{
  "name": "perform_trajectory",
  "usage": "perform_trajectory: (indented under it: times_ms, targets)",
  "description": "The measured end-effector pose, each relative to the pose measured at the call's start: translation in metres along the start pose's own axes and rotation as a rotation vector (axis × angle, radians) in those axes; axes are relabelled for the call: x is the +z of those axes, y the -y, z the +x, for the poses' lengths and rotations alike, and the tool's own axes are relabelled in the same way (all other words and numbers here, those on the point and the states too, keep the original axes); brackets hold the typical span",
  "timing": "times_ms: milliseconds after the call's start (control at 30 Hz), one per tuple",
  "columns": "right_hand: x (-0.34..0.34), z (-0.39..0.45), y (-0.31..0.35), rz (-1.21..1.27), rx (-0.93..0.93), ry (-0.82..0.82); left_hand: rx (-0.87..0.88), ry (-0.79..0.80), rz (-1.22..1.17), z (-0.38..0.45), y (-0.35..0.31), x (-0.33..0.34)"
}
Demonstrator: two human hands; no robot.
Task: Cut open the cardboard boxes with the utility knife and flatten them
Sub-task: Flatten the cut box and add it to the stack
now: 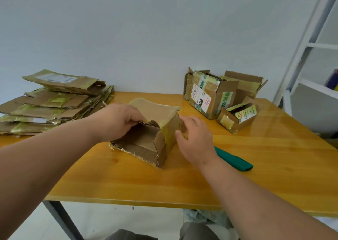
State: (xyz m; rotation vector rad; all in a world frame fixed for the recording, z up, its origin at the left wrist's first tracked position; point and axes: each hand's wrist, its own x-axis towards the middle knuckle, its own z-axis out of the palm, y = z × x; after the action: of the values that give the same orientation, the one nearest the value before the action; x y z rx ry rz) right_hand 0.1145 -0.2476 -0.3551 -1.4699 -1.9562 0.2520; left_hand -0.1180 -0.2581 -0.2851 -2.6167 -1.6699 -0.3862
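Two bare hands are working one small brown corrugated cardboard box [146,137] at the middle of the glossy yellow-orange wooden table [128,181]; box is lying on its side w/ the open end facing the person, fluted edges ragged, yellowish tape peeling along the seams. Left hand [117,121] is pinching the top flap at the near edge, fingers curled over it & thumb under; right hand [192,139] is lying against the box's right side, fingers loosely spread, gripping nothing. Hands are apart, one each side of the box.

Step in hand, prob.: cutting looks done on this one, flattening is starting; next move is calling for pushing the side walls over so the tube folds along its creases, w/ the taped corner likely resisting.

Just beside the right wrist, partly hidden by it, the dark green plastic utility knife [236,160] is resting on the table, untouched; can't tell if the blade is out.

Farther back: left, a stack of flattened taped cardboard [53,102], sheets lying uneven & springy; right, several boxes still standing [219,97] w/ flaps up, labels & green-printed tape on them; behind, a plain pale wall [128,29].
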Motion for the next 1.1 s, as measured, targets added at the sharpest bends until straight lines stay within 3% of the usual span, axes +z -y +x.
perform_trajectory:
  times_ms: [133, 200, 300, 367, 433, 600, 767, 933, 1100]
  targets:
    - [0.0, 0.004, -0.004, -0.136, -0.032, 0.135, 0.186, -0.119, 0.134, 0.001, 0.014, 0.004]
    - [0.002, 0.009, -0.001, -0.169, -0.061, 0.186, 0.136, -0.155, 0.302, -0.001, 0.019, 0.001]
    - [0.006, 0.015, 0.002, -0.161, -0.032, 0.248, -0.084, -0.018, 0.565, -0.007, 0.027, -0.004]
    - [0.009, 0.015, 0.002, -0.151, 0.005, 0.262, -0.269, 0.08, 0.48, -0.011, 0.033, -0.005]
    - [0.012, 0.015, 0.0, -0.148, 0.073, 0.268, -0.427, 0.169, 0.226, -0.01, 0.034, -0.006]
    - [0.018, 0.018, 0.0, -0.028, 0.267, 0.349, -0.469, 0.215, 0.04, 0.0, 0.015, 0.002]
    - [0.011, 0.016, 0.008, 0.062, 0.255, 0.267, -0.496, 0.174, -0.033, 0.007, 0.017, 0.016]
    - [0.003, 0.013, 0.01, 0.249, 0.204, 0.412, -0.457, 0.082, -0.02, 0.006, 0.028, 0.019]
    - [0.002, 0.006, 0.02, 0.48, 0.203, 0.605, -0.484, 0.131, 0.299, 0.007, 0.026, 0.019]
